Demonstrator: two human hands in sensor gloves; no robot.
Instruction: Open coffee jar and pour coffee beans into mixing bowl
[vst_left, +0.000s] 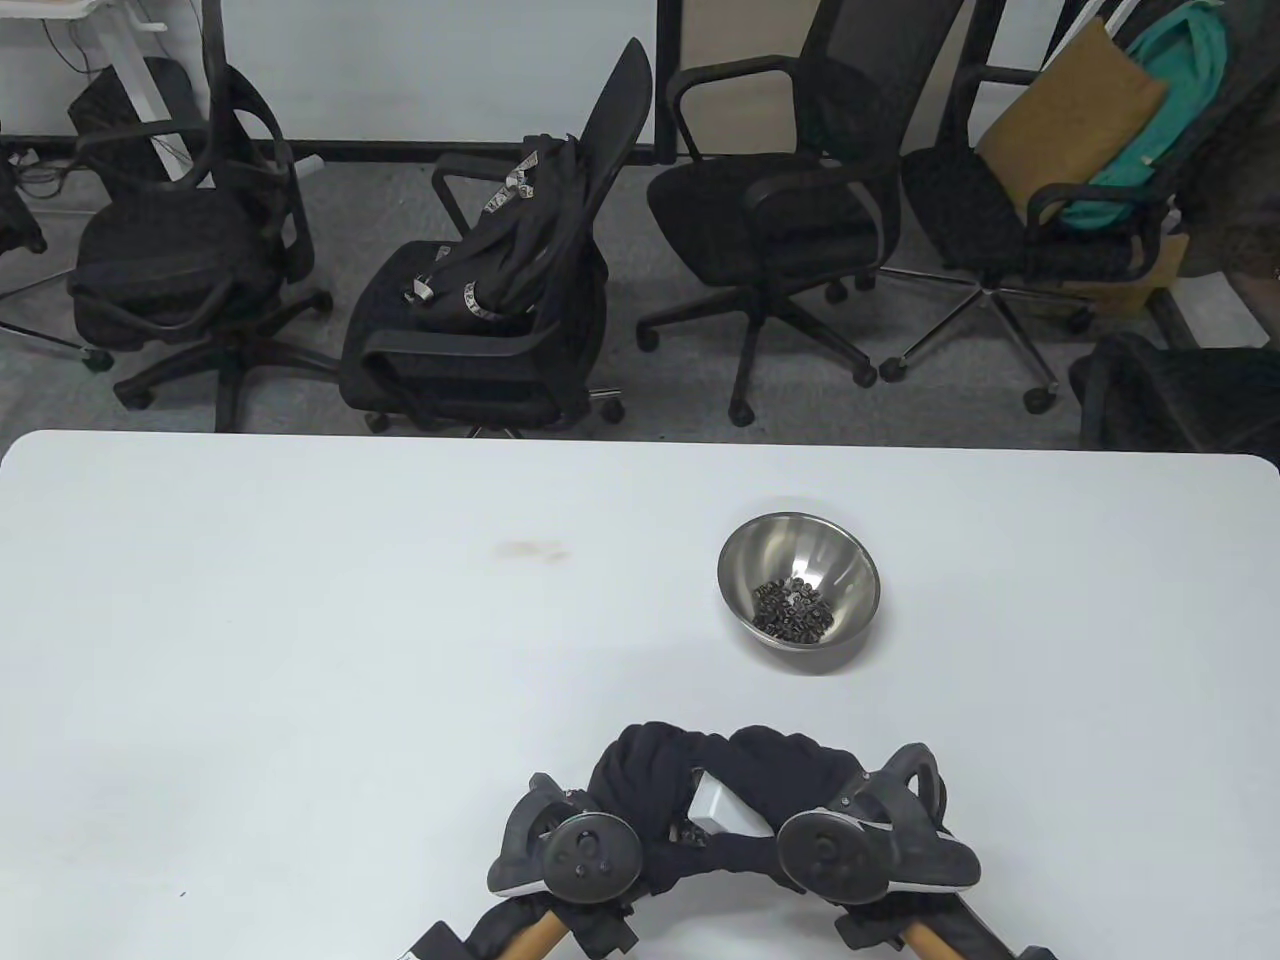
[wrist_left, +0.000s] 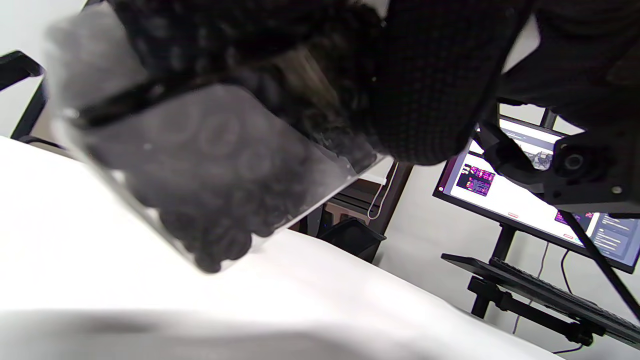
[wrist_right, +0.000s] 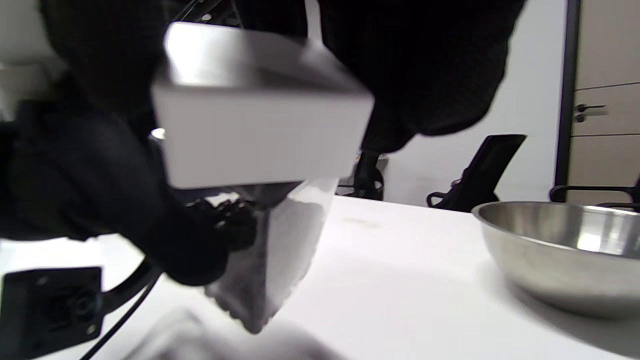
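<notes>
While both hands' fingers (wrist_right: 190, 255) clamp the jar (wrist_right: 270, 250), bare table (vst_left: 300, 620) separates it from the bowl (vst_left: 797, 592).

The table view looks down from above the near edge. Both wrist views sit low and close, seemingly tilted, sharing the jar (wrist_left: 200, 175) and the white table (vst_left: 300, 620).
</notes>
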